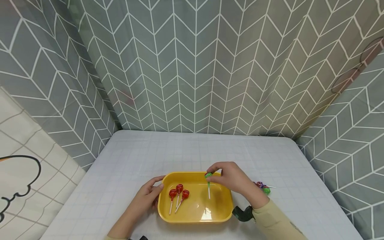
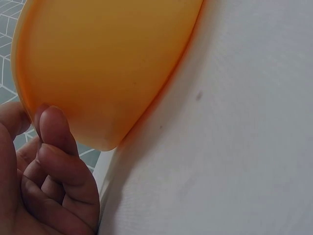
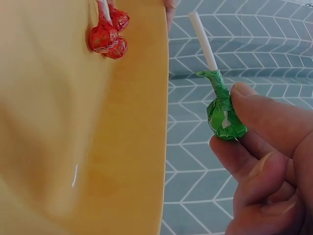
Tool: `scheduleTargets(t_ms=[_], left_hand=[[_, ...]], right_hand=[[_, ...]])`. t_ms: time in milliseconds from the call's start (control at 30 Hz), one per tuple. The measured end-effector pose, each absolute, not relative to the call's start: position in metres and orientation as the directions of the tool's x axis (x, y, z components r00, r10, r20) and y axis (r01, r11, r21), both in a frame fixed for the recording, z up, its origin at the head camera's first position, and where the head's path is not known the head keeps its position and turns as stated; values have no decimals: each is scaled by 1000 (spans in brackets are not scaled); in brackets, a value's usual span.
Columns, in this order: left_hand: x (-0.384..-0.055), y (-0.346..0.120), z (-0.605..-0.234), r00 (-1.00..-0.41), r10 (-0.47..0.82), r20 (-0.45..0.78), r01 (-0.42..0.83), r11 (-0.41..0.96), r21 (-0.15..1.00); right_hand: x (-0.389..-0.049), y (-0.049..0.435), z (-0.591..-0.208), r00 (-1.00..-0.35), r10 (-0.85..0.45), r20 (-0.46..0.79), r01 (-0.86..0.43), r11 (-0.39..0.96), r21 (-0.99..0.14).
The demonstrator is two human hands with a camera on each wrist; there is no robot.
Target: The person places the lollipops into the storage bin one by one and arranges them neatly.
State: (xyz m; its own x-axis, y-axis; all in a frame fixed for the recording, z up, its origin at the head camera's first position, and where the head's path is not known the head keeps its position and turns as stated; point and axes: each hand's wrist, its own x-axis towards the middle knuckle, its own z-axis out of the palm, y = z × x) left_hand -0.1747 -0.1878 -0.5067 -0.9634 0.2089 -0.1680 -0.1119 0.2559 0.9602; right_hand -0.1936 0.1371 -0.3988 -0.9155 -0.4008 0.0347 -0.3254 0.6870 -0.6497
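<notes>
Between thumb and fingertips, my right hand (image 1: 232, 176) pinches a green-wrapped lollipop (image 3: 226, 120) by its candy end. Its white stick points down over the right part of a yellow tray (image 1: 207, 218). My left hand (image 1: 147, 195) grips the tray's left rim, thumb on the near side and fingers curled around the edge, as the left wrist view shows. Three red-wrapped lollipops (image 1: 185, 194) lie together in the tray's left half, sticks toward the front edge. In the right wrist view the red lollipops (image 3: 103, 39) appear partly cut off at the top.
Right of the tray, partly behind my right forearm, lie several more lollipops (image 1: 266, 190) with purple and green wrappers. The white table (image 1: 144, 150) ends at patterned grey curtains (image 1: 192, 83) at the back and sides.
</notes>
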Motion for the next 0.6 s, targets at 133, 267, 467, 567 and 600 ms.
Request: scheduleTargets(t_ms=[133,267,467,567,600], left_hand=[[-175,-188,-506,-962,206,-181,-124,262,957],[-174,-187,-501,-957,211,-197,-138,266,954],[-167,-183,-480,-951,231,-207,-142,269,953],[-164,-182,-474,-949,236,-208,-141,272,952],[-164,-182,-473,-949,237,-207,-140,272,952]], right_hand=[[-195,132,-401,-911,-411,35,-335,688,-643],[-196,126,-402,-907,-421,28,-337,684,-646],[-197,120,-402,-889,-454,56,-387,682,-621],[-198,117,-402,-881,-468,64,-404,676,-617],[-198,116,-402,-881,-469,65,-405,674,-618]])
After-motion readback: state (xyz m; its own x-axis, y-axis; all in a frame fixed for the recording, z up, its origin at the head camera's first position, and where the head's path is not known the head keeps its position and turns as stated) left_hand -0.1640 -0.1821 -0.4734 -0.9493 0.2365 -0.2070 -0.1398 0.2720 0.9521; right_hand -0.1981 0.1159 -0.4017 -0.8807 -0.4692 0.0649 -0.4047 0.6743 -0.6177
